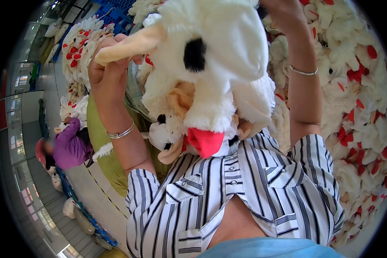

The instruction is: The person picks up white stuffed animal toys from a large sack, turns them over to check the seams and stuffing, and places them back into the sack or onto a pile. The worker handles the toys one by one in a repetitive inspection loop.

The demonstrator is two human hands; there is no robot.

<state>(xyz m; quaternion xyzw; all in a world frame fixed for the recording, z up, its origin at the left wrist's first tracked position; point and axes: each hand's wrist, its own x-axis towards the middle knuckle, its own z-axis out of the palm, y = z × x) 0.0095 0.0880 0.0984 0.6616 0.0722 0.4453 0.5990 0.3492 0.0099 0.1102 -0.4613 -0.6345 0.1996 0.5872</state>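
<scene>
A white furry plush animal with black eye patches, a beige ear and a red tongue-like piece is held up before my chest. My left hand is closed on its beige ear. On the far side my right hand is raised beside the plush's head, cut by the top edge; its fingers do not show. More white plush animals with beige ears and black patches are bunched below and behind the held one.
Heaped white plush pieces with red parts fill the right side. Another pile stands at the upper left, near blue plastic pallets. An olive-green sack lies by my left arm. A person in purple is farther left.
</scene>
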